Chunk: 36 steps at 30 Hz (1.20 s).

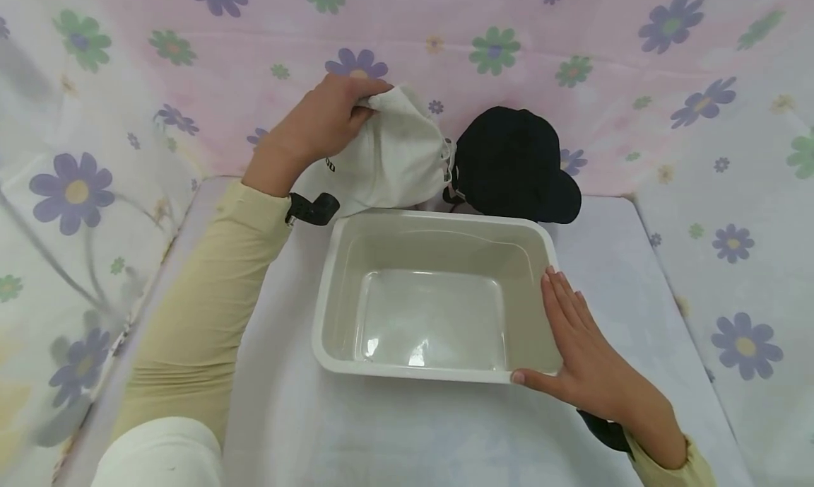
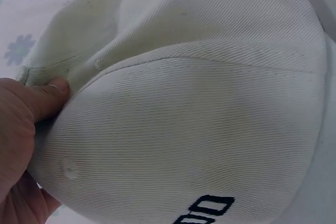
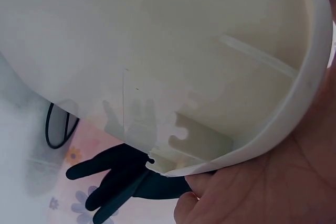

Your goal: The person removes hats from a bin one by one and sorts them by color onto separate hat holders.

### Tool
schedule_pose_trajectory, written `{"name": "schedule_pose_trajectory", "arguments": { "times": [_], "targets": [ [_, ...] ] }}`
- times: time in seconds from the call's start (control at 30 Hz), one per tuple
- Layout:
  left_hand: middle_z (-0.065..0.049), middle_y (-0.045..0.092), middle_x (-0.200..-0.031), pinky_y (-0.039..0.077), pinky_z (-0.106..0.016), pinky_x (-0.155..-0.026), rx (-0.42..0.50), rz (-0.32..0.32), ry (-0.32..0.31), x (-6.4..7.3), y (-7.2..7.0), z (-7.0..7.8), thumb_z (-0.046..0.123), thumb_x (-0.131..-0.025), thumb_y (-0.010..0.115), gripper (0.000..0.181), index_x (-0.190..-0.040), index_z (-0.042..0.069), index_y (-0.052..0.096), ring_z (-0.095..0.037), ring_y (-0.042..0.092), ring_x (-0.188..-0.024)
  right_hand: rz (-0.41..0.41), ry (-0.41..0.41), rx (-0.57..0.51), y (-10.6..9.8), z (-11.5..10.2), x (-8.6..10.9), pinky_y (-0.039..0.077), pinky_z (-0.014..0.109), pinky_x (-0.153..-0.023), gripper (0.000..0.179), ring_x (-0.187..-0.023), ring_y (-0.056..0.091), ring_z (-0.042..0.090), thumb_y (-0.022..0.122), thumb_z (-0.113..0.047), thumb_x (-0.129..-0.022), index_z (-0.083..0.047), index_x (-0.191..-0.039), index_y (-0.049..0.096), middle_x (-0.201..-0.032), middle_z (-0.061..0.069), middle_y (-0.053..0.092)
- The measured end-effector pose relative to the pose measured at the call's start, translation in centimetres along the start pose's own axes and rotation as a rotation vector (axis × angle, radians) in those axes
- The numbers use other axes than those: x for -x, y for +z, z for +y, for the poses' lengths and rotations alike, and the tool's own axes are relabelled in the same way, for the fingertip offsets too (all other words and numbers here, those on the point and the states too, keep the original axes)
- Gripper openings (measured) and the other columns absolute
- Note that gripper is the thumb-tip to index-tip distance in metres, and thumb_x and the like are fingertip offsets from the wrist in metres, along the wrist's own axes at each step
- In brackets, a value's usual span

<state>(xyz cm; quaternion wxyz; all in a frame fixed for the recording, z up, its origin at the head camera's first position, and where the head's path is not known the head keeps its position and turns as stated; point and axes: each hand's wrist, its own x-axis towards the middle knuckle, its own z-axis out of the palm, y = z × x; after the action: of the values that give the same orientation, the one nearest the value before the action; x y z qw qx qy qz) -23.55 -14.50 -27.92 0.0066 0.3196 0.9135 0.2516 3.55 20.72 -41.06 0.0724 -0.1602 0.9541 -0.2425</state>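
Note:
In the head view my left hand (image 1: 327, 116) pinches a white cap (image 1: 397, 144) by the top edge of its cloth, behind the basin. The left wrist view shows the thumb pressed on the cap's ribbed fabric (image 2: 199, 114), near black stitched lettering (image 2: 210, 205). A black cap (image 1: 511, 162) rests right beside the white one, its visor pointing right. My right hand (image 1: 588, 360) lies along the right end of an off-white plastic basin (image 1: 439, 377), fingers straight at the rim and thumb at the front corner. Up close in the right wrist view, the palm (image 3: 273, 187) meets the basin's rim (image 3: 294, 114).
White cloth (image 1: 407, 437) covers the table under the basin. Flower-printed fabric walls (image 1: 610, 70) stand close behind and on both sides. A dark, finger-shaped thing (image 3: 118, 179) and a black wire loop (image 3: 50, 132) appear at lower left in the right wrist view.

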Motion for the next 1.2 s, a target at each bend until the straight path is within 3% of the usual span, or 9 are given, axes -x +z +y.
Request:
{"name": "schedule_pose_trajectory", "arguments": {
  "times": [0.3, 0.47, 0.53, 0.7, 0.87, 1.07, 1.2],
  "targets": [
    [-0.012, 0.054, -0.150, 0.044, -0.041, -0.105, 0.011, 0.020, -0.009, -1.2, 0.6, -0.7, -0.004, -0.102, 0.043, 0.049, -0.147, 0.012, 0.055, -0.026, 0.049, -0.139, 0.001, -0.002, -0.009, 0.0, 0.0, 0.0, -0.010, 0.050, -0.125, 0.132, -0.158, -0.011, 0.028, 0.080, -0.060, -0.079, -0.014, -0.164, -0.009, -0.171, 0.008, -0.011],
    [-0.013, 0.055, -0.148, 0.041, -0.039, -0.113, 0.051, 0.028, 0.029, -1.7, 1.2, -1.2, -0.003, -0.103, 0.048, 0.045, -0.146, 0.009, 0.056, -0.027, 0.049, -0.139, 0.003, 0.002, -0.008, 0.0, 0.0, 0.0, -0.007, 0.054, -0.125, 0.131, -0.158, -0.010, 0.029, 0.080, -0.060, -0.079, -0.014, -0.164, -0.009, -0.172, 0.008, -0.011],
    [-0.014, 0.055, -0.149, 0.037, -0.040, -0.118, 0.068, 0.009, 0.040, -1.8, 1.5, -1.6, 0.000, -0.104, 0.050, 0.043, -0.147, 0.008, 0.055, -0.028, 0.046, -0.142, 0.005, 0.003, -0.006, 0.0, 0.0, 0.1, -0.006, 0.055, -0.125, 0.131, -0.158, -0.010, 0.029, 0.080, -0.061, -0.079, -0.015, -0.164, -0.009, -0.172, 0.007, -0.011],
    [-0.013, 0.046, -0.156, 0.032, -0.043, -0.121, 0.104, -0.097, 0.001, -2.1, 2.1, -2.5, 0.015, -0.107, 0.053, 0.049, -0.154, 0.009, 0.044, -0.027, 0.039, -0.148, 0.005, 0.005, -0.007, -0.1, 0.0, 0.1, -0.007, 0.055, -0.125, 0.131, -0.158, -0.010, 0.029, 0.080, -0.061, -0.079, -0.015, -0.164, -0.009, -0.172, 0.008, -0.011],
    [-0.015, 0.034, -0.164, 0.025, -0.047, -0.124, 0.076, -0.148, -0.007, -2.1, 2.8, -3.6, 0.022, -0.106, 0.057, 0.058, -0.158, 0.006, 0.036, -0.031, 0.028, -0.153, 0.002, 0.002, -0.005, -0.1, 0.0, 0.0, -0.009, 0.051, -0.125, 0.130, -0.158, -0.010, 0.029, 0.079, -0.061, -0.080, -0.013, -0.164, -0.008, -0.172, 0.009, -0.010],
    [-0.018, 0.024, -0.167, 0.014, -0.051, -0.126, -0.015, -0.136, 0.008, -2.1, 3.7, -4.2, 0.031, -0.105, 0.058, 0.067, -0.160, 0.005, 0.030, -0.035, 0.018, -0.156, 0.006, -0.006, 0.003, 0.0, 0.0, 0.1, -0.007, 0.053, -0.125, 0.130, -0.158, -0.010, 0.030, 0.079, -0.061, -0.080, -0.012, -0.164, -0.008, -0.172, 0.009, -0.010],
    [-0.018, 0.026, -0.166, 0.015, -0.049, -0.126, 0.003, -0.104, 0.006, -2.0, 3.8, -4.4, 0.031, -0.104, 0.060, 0.070, -0.160, 0.005, 0.029, -0.035, 0.020, -0.155, 0.002, -0.005, 0.009, -0.1, -0.1, 0.0, -0.008, 0.049, -0.126, 0.131, -0.158, -0.010, 0.030, 0.078, -0.062, -0.079, -0.013, -0.164, -0.008, -0.172, 0.008, -0.011]
  ]
}}
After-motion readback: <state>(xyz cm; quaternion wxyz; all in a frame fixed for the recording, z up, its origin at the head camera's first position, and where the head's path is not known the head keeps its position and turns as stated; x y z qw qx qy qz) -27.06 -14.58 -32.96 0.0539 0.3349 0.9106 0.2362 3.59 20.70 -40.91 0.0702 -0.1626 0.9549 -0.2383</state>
